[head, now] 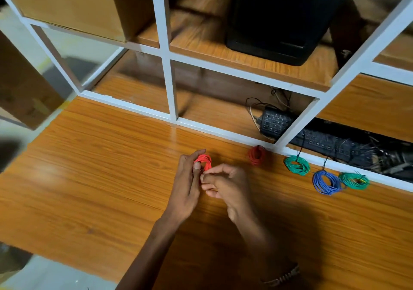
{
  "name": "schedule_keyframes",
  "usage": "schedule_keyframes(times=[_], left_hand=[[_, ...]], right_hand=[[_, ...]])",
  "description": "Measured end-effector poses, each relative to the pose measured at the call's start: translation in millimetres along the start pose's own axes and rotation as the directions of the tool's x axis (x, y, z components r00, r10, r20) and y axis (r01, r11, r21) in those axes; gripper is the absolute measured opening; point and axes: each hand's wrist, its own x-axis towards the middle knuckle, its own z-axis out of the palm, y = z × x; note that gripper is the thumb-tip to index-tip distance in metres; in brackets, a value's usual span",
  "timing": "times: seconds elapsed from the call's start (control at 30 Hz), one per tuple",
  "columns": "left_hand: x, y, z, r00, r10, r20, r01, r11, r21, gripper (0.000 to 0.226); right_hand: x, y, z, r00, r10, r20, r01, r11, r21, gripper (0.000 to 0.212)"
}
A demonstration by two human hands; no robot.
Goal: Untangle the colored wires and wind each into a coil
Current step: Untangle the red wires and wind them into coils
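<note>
Above the wooden desk (100, 178), left hand (190, 184) gripping a red wire coil (203, 162), right hand (225, 183) pinching its loose end. Along the back edge: another red coil (257, 155), two green coils (297, 165) (354, 180), one blue coil (326, 182).

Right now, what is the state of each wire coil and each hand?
Red coil in hands: held, still being wound.
Red coil on table: wound, lying free.
Green coils: wound.
Blue coil: wound.
Left hand: grips the coil.
Right hand: pinches the wire.
</note>
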Motion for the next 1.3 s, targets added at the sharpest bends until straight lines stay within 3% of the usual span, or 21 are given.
schedule_keyframes(times=[0.1, 0.27, 0.43, 0.6, 0.77, 0.9, 1.17, 1.3], left_hand=[[-7, 5, 12, 0.999, 0.047, 0.024, -0.047, 0.999, -0.001, 0.036], [-7, 12, 27, 0.997, 0.063, 0.042, -0.060, 0.996, -0.066, 0.035], [-12, 18, 39, 0.998, 0.031, 0.051, -0.023, 0.988, -0.153, 0.035], [-16, 23, 46, 0.997, -0.079, 0.022, 0.082, 0.958, -0.276, 0.036], [-19, 28, 40, 0.985, -0.167, 0.033, 0.168, 0.919, -0.357, 0.035], [-21, 31, 33, 0.974, -0.224, 0.045, 0.221, 0.874, -0.432, 0.034], [-22, 32, 39, 0.937, -0.349, 0.019, 0.294, 0.760, -0.579, 0.033], [-23, 24, 41, 0.921, -0.389, -0.002, 0.317, 0.754, -0.575, 0.030]], right_hand=[[1, 3, -7, 0.997, -0.032, -0.075, 0.038, 0.996, 0.077, 0.010], [-4, 14, -13, 0.935, -0.238, -0.263, 0.290, 0.940, 0.180, 0.018], [-9, 22, -16, 0.912, -0.238, -0.333, 0.317, 0.926, 0.207, 0.015], [-14, 16, -22, 0.948, -0.130, -0.292, 0.224, 0.922, 0.317, 0.016], [-17, 11, -27, 0.978, -0.089, -0.189, 0.161, 0.898, 0.409, 0.046], [-18, 8, -29, 0.993, -0.090, -0.082, 0.116, 0.906, 0.406, 0.041], [-18, 17, -19, 0.991, -0.037, -0.132, 0.099, 0.858, 0.504, 0.040], [-16, 20, -22, 0.995, -0.004, -0.098, 0.054, 0.852, 0.521, 0.041]])
